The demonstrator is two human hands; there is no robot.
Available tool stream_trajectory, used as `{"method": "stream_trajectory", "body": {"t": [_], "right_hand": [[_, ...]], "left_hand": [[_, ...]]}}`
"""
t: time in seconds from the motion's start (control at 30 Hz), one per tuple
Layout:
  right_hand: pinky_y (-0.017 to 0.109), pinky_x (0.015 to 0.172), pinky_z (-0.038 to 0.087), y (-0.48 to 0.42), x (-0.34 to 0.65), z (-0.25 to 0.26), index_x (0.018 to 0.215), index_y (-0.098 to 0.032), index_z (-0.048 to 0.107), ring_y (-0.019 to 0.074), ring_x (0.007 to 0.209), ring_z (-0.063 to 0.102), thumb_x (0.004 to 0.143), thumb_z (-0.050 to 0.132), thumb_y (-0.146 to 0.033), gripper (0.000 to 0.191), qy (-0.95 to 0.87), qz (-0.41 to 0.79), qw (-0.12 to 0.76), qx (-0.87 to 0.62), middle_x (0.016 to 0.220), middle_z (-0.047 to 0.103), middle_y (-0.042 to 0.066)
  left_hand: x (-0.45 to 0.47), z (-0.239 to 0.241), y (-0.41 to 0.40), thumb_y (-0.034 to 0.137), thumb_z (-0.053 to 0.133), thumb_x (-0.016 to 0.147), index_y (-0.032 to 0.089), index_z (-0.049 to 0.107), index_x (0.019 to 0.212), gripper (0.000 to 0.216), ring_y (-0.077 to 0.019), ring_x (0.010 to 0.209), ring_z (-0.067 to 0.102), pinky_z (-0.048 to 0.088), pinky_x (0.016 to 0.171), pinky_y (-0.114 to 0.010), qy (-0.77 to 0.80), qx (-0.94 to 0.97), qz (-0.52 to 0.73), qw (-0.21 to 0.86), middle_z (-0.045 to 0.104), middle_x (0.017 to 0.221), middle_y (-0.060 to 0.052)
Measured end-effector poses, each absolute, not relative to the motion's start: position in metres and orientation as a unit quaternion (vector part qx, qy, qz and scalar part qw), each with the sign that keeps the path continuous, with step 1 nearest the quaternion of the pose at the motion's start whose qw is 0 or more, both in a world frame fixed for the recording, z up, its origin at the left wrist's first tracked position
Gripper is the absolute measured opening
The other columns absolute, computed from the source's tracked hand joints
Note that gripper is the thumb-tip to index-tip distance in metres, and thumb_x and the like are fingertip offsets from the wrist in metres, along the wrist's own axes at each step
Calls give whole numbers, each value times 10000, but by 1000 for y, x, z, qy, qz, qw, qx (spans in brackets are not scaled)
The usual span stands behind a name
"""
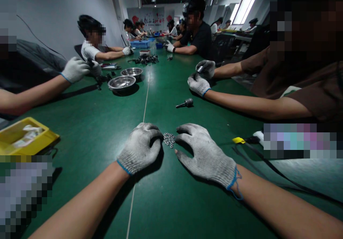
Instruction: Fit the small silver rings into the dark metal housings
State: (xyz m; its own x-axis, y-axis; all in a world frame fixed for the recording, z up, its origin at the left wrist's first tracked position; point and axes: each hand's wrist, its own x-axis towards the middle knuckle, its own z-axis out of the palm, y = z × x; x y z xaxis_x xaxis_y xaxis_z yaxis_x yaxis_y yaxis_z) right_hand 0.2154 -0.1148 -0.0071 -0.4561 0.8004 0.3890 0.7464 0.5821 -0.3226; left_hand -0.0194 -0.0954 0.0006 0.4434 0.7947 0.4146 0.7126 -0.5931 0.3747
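Rings (pixel 169 140) are flanked below frame centre, seemingly against scattering, by the left hand (pixel 142 147), fingers curled, any pinch hidden, and the right hand (pixel 205 153), fingers spread

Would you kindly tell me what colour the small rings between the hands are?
The small rings are silvery grey, seen best in the head view.

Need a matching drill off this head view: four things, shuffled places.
Things
1. Small metal rings
2. Yellow tray
3. Metal bowls
4. Dark metal piece

Places
A. Far left, with something white inside
B. Lying on its side beyond the right hand
C. In a cluster between the wearer's two hands
D. One behind the other, beyond the left hand

Pairs: 1-C, 2-A, 3-D, 4-B
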Motion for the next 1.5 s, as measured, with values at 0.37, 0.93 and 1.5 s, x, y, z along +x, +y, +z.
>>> {"method": "stream_trajectory", "body": {"t": [0.37, 0.93, 1.5], "right_hand": [[603, 1143, 458, -115, 214, -5, 1324, -187, 715, 374, 1337, 576, 893, 675, -375, 472, -853, 61, 234, -463, 1413, 653, 175], [664, 1176, 387, -117, 215, -3, 1519, -210, 566, 429, 1466, 445, 936, 661, -478, 649, -880, 45, 170, -442, 1567, 504, 224], [602, 1167, 445, -117, 214, -7, 1402, -130, 657, 394, 1386, 539, 952, 620, -410, 531, -859, 30, 193, -474, 1474, 596, 220]], "left_hand": [[-16, 3, -97, 217, 554, 931, 188, 795, 1111, 302, -270, 1041, 688, 556, 985, -458, 457, 849, 256, 69, 774, 1130, -103], [-14, 10, -101, 199, 538, 949, 268, 791, 1195, 360, -296, 915, 575, 538, 826, -472, 439, 885, 155, -9, 680, 991, -122], [-24, 0, -91, 164, 520, 943, 169, 808, 1094, 325, -272, 948, 678, 573, 901, -445, 518, 819, 241, 59, 749, 1014, -123]]}}
